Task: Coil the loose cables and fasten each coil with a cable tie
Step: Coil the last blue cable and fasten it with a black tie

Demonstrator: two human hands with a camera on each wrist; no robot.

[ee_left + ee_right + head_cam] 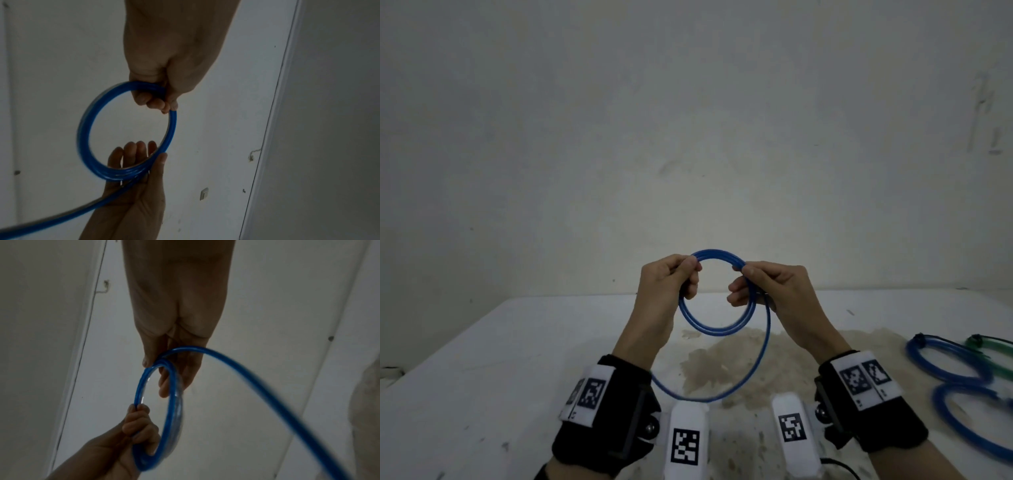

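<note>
Cable point(717, 323) coil betw hands: L hand point(666, 291) clamps left rim, R hand point(774, 291) pinches right.

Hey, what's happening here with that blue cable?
A person is winding a blue cable into a coil in the air above a white table. The left hand grips one side of the coil and the right hand holds the opposite side, with a loose length still hanging below in a big loop. No tie is on this coil yet. At the right of the table lie two blue coils and a green coil, which seem already tied.
</note>
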